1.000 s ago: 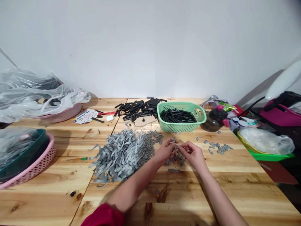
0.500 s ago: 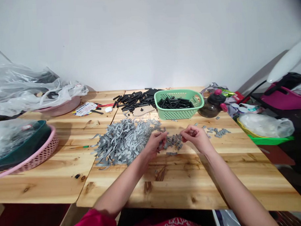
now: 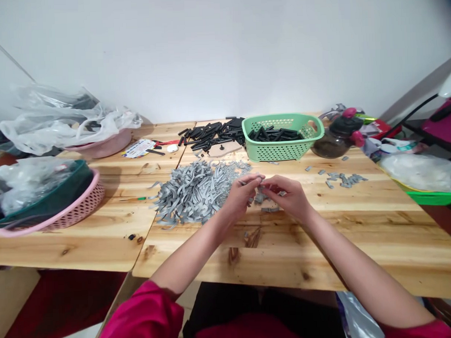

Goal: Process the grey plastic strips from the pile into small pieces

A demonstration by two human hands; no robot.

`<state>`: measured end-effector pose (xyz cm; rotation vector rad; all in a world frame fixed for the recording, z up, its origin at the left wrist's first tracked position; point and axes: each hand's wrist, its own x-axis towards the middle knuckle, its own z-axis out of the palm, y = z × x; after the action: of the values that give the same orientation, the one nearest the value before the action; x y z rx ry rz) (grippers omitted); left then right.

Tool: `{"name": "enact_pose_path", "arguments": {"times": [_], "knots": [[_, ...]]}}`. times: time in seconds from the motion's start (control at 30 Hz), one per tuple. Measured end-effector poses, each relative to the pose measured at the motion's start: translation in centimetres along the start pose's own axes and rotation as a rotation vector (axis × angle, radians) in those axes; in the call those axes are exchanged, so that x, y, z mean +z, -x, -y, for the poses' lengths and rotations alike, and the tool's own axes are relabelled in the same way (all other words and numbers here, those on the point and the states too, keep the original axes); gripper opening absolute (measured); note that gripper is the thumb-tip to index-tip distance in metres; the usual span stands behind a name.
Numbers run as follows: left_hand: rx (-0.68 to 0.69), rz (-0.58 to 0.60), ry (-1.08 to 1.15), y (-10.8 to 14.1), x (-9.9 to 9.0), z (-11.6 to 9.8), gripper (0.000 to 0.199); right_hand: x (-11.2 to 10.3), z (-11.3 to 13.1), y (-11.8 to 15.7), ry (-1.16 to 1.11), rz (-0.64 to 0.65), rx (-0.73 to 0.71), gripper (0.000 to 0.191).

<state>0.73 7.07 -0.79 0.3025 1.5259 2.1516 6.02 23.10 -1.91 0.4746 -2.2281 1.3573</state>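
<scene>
Nearest are the magenta sleeves (image 3: 142, 317) at the front edge of the wooden table (image 3: 365, 248), with bare wood open from 3 to 7 o'clock around the hands. The left forearm (image 3: 191, 254) and right forearm (image 3: 358, 268) angle inward to meet at the table's middle. The left hand (image 3: 241, 198) is curled, its fingers (image 3: 251, 179) pinched on a small grey piece (image 3: 262, 178) at the tips, though its long axis is too small to tell. The right hand (image 3: 287, 196) is half-closed just beside it, and whether it grips anything is hidden. Loose grey clips (image 3: 261, 198) lie under the fingertips. A heap of grey strips (image 3: 193, 195) touches the left hand at 9 o'clock, its strips pointing every way. Farther off, grey bits (image 3: 342, 179) sit at 2 o'clock, a green basket of black tubes (image 3: 281, 140) at 12, and a pink basket (image 3: 64, 214) at 9
</scene>
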Motion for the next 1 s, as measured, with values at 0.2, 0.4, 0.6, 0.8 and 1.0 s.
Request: {"name": "enact_pose_path", "arguments": {"times": [0.2, 0.4, 0.6, 0.8, 1.0], "knots": [[0.008, -0.064, -0.017, 0.1, -0.1, 0.7, 0.035, 0.1, -0.6, 0.5, -0.289, -0.023, 0.283, 0.022], [0.139, -0.171, -0.056, 0.5, -0.1, 1.2, 0.021, 0.3, -0.7, 1.1, -0.340, -0.043, 0.395, 0.025], [0.132, -0.205, -0.046, 1.0, 0.2, 0.9, 0.019, 1.2, -0.4, 1.2, -0.398, -0.110, 0.444, 0.024], [0.057, -0.200, -0.024, 0.8, -0.1, 0.9, 0.026, 1.2, -0.8, 1.4, -0.483, -0.178, 0.535, 0.023], [0.087, -0.185, -0.078, 0.9, 0.1, 1.2, 0.024, 1.1, -0.8, 1.3, -0.531, -0.240, 0.599, 0.027]]}}
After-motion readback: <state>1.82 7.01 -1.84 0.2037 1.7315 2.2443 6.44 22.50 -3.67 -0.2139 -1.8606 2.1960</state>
